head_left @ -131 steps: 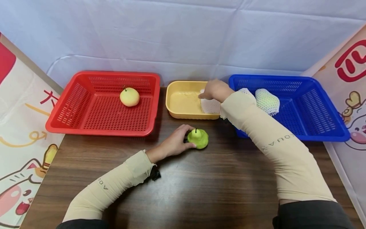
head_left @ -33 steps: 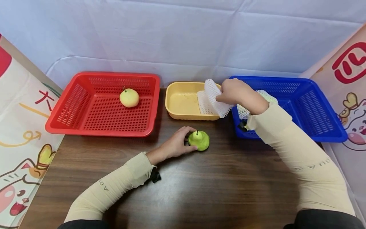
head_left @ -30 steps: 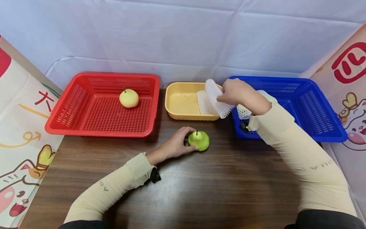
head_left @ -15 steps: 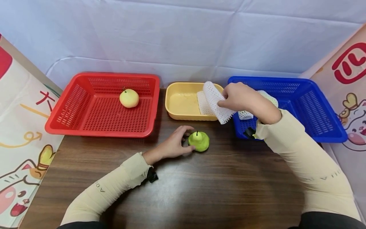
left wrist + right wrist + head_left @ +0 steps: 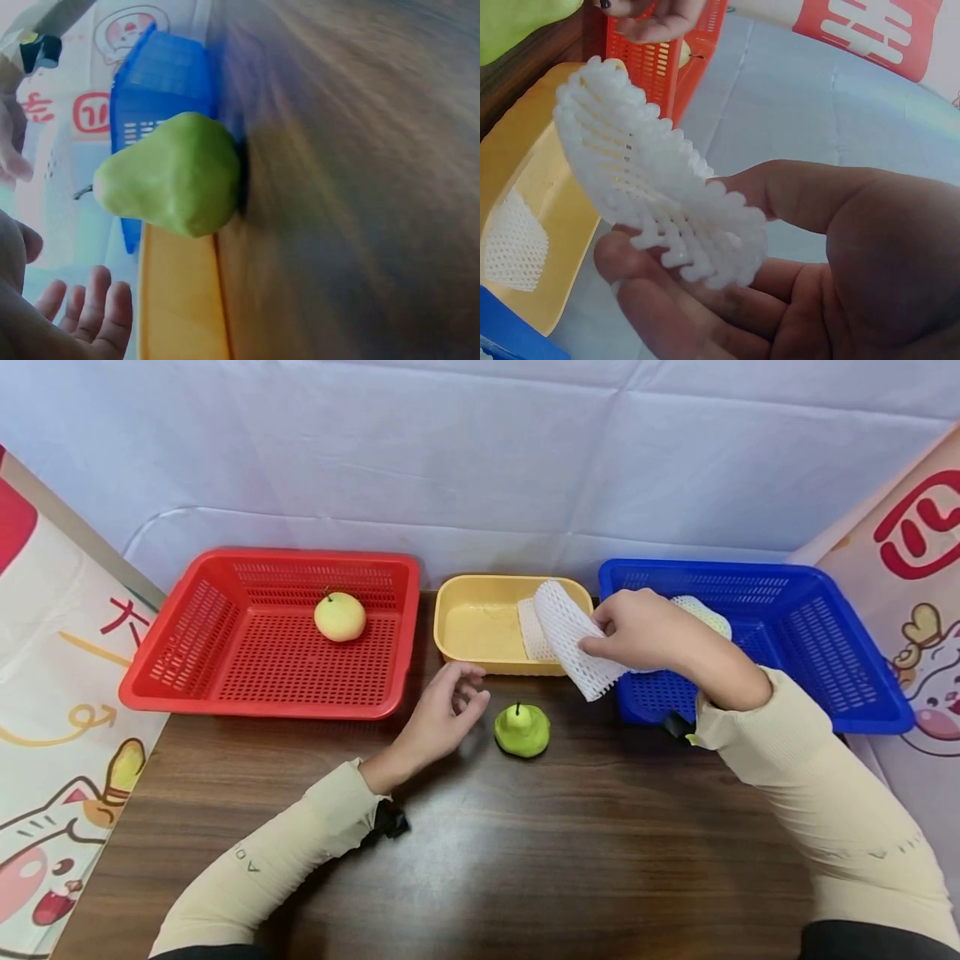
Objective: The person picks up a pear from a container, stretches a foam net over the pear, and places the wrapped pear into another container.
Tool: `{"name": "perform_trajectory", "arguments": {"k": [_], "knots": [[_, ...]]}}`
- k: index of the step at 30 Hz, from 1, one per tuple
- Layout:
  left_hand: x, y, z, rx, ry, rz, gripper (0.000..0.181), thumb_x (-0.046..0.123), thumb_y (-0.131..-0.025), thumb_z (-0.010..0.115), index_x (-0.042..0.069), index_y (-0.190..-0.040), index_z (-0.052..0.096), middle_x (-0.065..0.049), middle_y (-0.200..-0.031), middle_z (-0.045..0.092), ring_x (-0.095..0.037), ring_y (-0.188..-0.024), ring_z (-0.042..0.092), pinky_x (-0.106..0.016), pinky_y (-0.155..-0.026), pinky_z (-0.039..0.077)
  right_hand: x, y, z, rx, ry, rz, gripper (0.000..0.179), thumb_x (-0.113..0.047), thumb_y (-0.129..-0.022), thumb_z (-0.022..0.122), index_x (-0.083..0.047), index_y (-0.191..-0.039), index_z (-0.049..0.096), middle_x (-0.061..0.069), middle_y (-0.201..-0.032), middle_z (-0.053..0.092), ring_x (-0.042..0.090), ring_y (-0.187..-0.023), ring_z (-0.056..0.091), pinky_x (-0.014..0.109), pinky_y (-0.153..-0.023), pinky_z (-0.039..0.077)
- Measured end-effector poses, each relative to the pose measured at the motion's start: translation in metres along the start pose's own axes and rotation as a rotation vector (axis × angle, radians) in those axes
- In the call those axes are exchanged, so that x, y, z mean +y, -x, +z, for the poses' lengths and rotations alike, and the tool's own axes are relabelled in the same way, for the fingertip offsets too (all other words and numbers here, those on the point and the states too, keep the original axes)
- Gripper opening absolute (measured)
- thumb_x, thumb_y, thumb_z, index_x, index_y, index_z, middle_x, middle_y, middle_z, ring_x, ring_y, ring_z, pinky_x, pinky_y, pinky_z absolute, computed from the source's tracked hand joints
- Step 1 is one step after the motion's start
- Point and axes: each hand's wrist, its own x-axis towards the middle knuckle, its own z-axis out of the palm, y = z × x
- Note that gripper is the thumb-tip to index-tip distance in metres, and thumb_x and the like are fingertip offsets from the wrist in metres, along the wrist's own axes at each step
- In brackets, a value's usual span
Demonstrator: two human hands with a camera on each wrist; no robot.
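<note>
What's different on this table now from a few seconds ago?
The left hand has let go of the green pear and drawn back to the left. The right hand has picked up a white foam net from the yellow tray and moved to the right. The green pear stays upright on the table, and the yellow pear stays in the red basket.

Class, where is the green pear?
Head view: the green pear stands on the wooden table, right of the left hand, in front of the yellow tray.

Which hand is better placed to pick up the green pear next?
Probably the left hand: it's beside the green pear, holding nothing, while the right hand grips the white foam net.
</note>
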Motion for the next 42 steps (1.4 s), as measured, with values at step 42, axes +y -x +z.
{"name": "perform_trajectory", "arguments": {"k": [42], "knots": [[0.040,-0.031,0.004,0.103,0.085,0.021,0.019,0.015,-0.107,0.053,0.002,-0.098,0.063,-0.010,-0.090,0.061,-0.018,-0.083,0.058,-0.030,-0.074,0.048,-0.022,0.036,0.042,-0.009,-0.208,-0.169,0.024,-0.024,-0.093,0.076,-0.015,-0.074,0.066,-0.008,-0.059,0.053,0.009,-0.054,0.046,0.024,-0.047,0.032]]}}
